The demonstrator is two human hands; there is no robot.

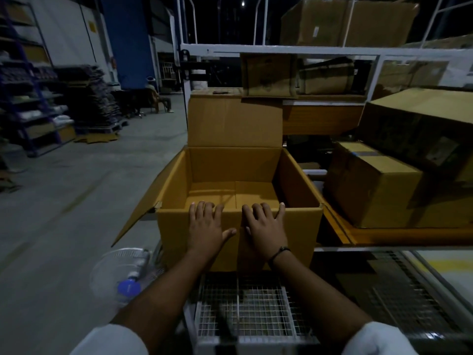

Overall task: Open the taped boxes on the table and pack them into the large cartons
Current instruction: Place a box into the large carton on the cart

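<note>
The open carton fills the middle of the view, just beyond a wire-mesh tray. It is one plain brown carton with its rear flap upright, its left flap hanging outward and its floor bare. To its right, on an orange-edged table, lie two closed boxes: a big box at the back and, touching it in front, a taped box with a dark strip of tape across its top. One more large box sits on the top shelf; it carries a small pale label, too small to read. At lower left is one white fan with a blue cap.

Both hands lie side by side on the carton's near wall. The left hand presses flat, fingers straight and spread, tips at the rim, thumb stretched toward the other hand. The right hand does the same, fingers fanned, their tips reaching the rim; neither hand grasps anything. A dark wristband circles the right wrist.
</note>
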